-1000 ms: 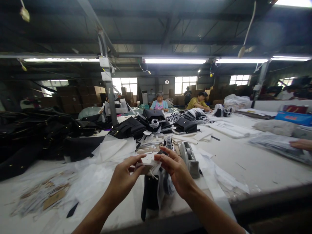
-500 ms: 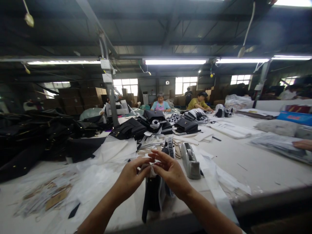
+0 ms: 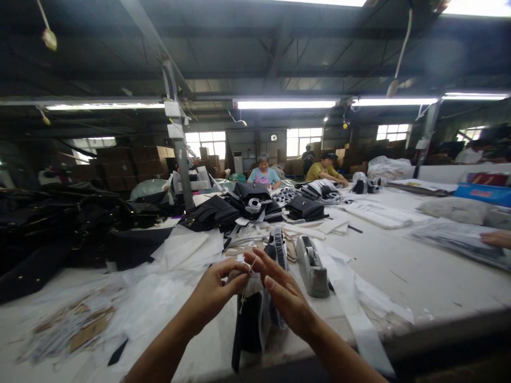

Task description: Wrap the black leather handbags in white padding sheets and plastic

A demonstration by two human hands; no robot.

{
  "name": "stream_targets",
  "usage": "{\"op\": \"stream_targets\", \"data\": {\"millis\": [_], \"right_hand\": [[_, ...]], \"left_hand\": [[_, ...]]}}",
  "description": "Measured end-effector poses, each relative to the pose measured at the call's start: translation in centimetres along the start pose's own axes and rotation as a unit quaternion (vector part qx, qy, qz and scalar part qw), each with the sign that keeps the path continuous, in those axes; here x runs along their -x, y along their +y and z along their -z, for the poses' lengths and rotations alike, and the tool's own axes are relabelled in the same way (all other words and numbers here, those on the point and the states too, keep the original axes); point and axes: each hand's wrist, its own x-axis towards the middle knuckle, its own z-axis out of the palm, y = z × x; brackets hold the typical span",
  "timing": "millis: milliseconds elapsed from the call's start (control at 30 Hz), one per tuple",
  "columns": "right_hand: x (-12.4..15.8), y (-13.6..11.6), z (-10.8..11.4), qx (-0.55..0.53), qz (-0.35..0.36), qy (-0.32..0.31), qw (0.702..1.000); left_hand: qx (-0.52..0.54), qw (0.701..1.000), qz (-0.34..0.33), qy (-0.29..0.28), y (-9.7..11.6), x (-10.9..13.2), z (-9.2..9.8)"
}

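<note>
A black bag [image 3: 250, 324] partly in white wrapping stands at the table's front edge, below my hands. Above its top, my left hand [image 3: 219, 284] pinches a thin light-coloured string [image 3: 242, 300] between thumb and fingers; the string hangs down in front of the bag. A pale wrapped piece [image 3: 253, 286] shows beside the left fingertips; what it covers is hidden. My right hand [image 3: 285, 292] is open, its fingers stretched beside the string and the thumb apart. Whether its fingertips touch the string I cannot tell.
A grey tape dispenser [image 3: 313, 268] stands right of my right hand. Loose tags [image 3: 90, 327] and clear plastic lie left. Black bags [image 3: 215, 213] are piled behind. Two people sit across the table; another person's hand [image 3: 497, 238] rests on a plastic-wrapped item at right.
My right thumb and fingers have parted and drawn slightly right, away from the left fingertips. The string now shows hanging down from my left hand.
</note>
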Motion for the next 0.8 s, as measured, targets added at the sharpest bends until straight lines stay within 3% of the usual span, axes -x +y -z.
{"op": "stream_targets", "data": {"millis": [67,167,400,633,800], "right_hand": [[0.1,0.4,0.3,0.038,0.005,0.006,0.999],[-0.1,1.0,0.5,0.108,0.013,0.063,0.992],[-0.8,1.2,0.2,0.169,0.000,0.145,0.975],[-1.6,0.7,-0.9,0.238,0.039,0.169,0.956],[-1.8,0.2,-1.1,0.168,0.024,0.141,0.975]], "left_hand": [[0.012,1.000,0.011,0.003,0.0,0.1,0.0],[0.037,0.999,0.027,0.006,0.0,0.2,-0.1],[0.046,0.998,0.041,0.005,0.2,0.0,-0.4],[-0.006,0.998,0.047,0.030,0.1,-0.1,-0.5],[-0.059,0.996,-0.006,0.071,0.4,0.0,-0.2]]}}
